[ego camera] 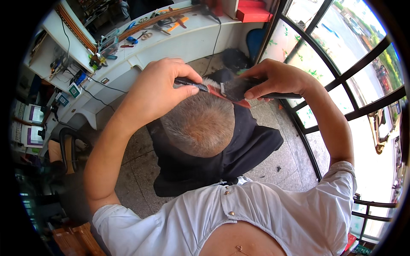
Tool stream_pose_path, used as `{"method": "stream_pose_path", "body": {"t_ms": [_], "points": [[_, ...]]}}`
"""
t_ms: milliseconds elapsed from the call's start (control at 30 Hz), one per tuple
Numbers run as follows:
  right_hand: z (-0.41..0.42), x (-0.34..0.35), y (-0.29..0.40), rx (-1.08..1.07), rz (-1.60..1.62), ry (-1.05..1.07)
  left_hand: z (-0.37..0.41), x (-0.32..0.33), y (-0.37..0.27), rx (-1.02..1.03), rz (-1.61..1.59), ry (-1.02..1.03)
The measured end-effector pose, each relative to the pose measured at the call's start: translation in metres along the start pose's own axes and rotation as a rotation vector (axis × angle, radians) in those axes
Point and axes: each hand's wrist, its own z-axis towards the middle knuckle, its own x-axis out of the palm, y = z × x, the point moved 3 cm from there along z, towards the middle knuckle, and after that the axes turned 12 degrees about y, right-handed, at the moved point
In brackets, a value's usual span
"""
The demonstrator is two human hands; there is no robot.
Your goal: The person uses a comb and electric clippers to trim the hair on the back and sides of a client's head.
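A seated person's head with short grey hair point(200, 128) is below my hands, and a black barber cape point(253, 147) covers the body. My left hand point(163, 86) grips the black handle of a comb, whose red toothed part point(219, 92) lies at the hair on the far side of the head. In my right hand point(275, 78) is a black electric hair clipper point(238, 89), its pale blade end against or just above the comb. Part of the clipper is hidden by my fingers.
Beyond the head runs a white counter point(195, 32) with scissors, combs and a clear plastic bin point(109, 46). A cord point(215, 46) hangs from it. Cut dark hair point(236, 59) lies on the tiled floor. Black-framed glass doors point(339, 78) stand on the right, a chair point(72, 144) on the left.
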Motion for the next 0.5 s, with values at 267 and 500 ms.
{"method": "stream_pose_path", "body": {"t_ms": [267, 500], "points": [[0.001, -0.009, -0.012, 0.077, 0.004, 0.095, -0.003, -0.005, 0.016, -0.129, -0.177, 0.066], [0.009, -0.01, -0.009, 0.056, 0.032, 0.123, 0.003, -0.002, 0.022, -0.093, -0.095, 0.016]]}}
